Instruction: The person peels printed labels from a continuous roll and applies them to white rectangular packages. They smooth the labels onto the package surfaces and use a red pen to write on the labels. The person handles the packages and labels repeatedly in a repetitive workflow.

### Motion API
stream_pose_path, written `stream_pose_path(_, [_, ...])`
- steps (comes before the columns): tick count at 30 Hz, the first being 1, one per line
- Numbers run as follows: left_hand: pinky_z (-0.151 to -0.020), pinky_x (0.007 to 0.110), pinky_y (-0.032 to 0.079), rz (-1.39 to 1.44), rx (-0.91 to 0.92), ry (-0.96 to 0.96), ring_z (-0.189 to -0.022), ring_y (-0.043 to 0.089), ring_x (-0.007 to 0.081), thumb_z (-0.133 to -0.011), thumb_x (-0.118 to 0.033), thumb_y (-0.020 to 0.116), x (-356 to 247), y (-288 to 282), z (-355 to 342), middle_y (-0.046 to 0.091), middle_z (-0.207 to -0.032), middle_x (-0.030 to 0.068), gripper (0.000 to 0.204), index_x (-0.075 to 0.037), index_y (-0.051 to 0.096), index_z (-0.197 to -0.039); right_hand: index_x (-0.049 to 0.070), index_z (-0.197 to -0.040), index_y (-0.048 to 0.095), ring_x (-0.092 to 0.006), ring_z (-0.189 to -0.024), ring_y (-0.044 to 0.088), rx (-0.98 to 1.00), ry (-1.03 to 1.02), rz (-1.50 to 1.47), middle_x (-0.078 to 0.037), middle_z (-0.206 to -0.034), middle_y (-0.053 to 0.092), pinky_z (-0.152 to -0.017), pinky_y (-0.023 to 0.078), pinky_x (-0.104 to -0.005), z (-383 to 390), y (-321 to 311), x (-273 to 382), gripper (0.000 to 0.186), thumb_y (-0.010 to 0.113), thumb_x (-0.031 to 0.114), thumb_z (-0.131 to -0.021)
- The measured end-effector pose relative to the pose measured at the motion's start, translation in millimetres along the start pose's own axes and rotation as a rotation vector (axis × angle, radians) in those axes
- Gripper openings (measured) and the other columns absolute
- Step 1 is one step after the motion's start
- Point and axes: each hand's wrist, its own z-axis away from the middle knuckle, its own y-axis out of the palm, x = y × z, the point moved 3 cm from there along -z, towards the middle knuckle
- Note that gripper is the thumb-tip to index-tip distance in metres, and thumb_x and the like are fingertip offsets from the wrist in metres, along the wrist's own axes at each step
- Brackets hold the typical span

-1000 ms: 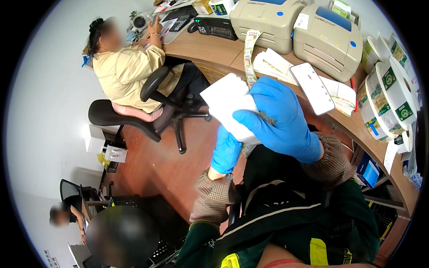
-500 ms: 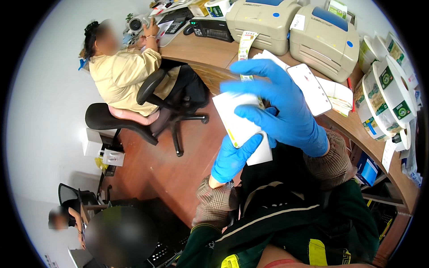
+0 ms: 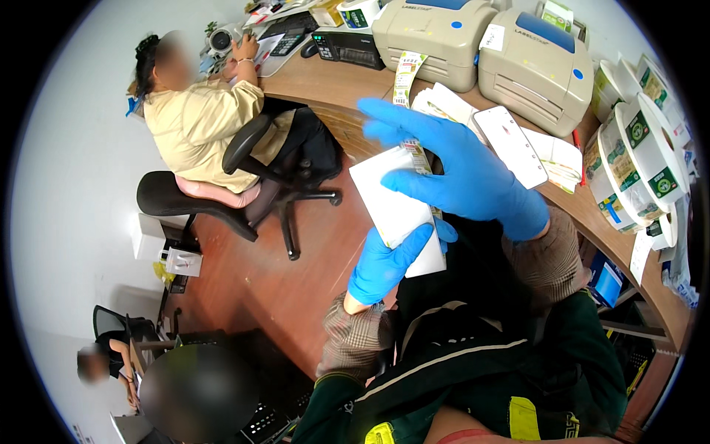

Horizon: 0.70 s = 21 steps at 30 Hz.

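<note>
Touching one paper bundle are two hands.

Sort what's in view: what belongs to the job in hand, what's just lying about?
Likely job:
rectangular white paper slips in the left hand;
thin blue gloves.

Probably lying about:
rectangular white phone;
rounded black computer mouse.

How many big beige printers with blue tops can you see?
2: the left printer, with a label strip hanging from its front, and the right printer, beyond the white phone.
</note>
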Motion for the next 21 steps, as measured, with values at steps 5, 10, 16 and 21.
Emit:
stream_pose_path(5, [-0.083, 0.031, 0.049, -0.063, 0.046, 0.024, -0.092, 0.061, 0.0193, -0.095, -0.008, 0.048, 6, -11, 3, 0.062, -0.101, 0.0114, 0.027, 0.0, 0.049, -0.121, 0.004, -0.118, 0.057, -0.0181, -0.092, 0.06, 0.455, 0.187, -0.157, -0.009, -0.097, 0.062, -0.082, 0.048, -0.0306, -5, -7, 5, 0.043, 0.066, 0.008, -0.077])
stream_pose_path(10, [-0.079, 0.028, 0.048, -0.089, -0.043, 0.089, -0.085, 0.059, 0.0166, -0.096, -0.008, 0.046, 0, -29, 4, 0.062, -0.097, 0.0105, 0.029, 0.001, 0.048, -0.123, 0.003, -0.104, 0.063, -0.0169, -0.086, 0.058, 0.39, 0.12, -0.362, -0.009, -0.095, 0.062, -0.075, 0.048, -0.0293, -22, 8, -4, 0.03, 0.066, 0.014, -0.077])
stream_pose_path(16, [-0.068, 0.032, 0.05, -0.04, -0.257, 0.207, -0.071, 0.061, 0.0203, -0.09, -0.018, 0.055, -20, -50, 4, 0.062, -0.081, 0.0126, 0.048, 0.015, 0.044, -0.124, -0.001, -0.109, 0.061, -0.0145, -0.077, 0.061, -0.358, 0.704, -0.122, -0.008, -0.092, 0.064, -0.068, 0.049, -0.0259, -41, -45, -133, 0.046, 0.059, 0.038, -0.086])
stream_pose_path(21, [-0.069, 0.032, 0.05, -0.005, -0.263, 0.2, -0.071, 0.061, 0.0217, -0.09, -0.02, 0.055, -25, -53, 11, 0.061, -0.079, 0.0122, 0.049, 0.015, 0.044, -0.123, 0.0, -0.099, 0.063, -0.0115, -0.063, 0.053, -0.364, 0.823, -0.256, -0.006, -0.081, 0.064, -0.056, 0.042, -0.0226, -57, -42, -165, 0.04, 0.059, 0.037, -0.086])
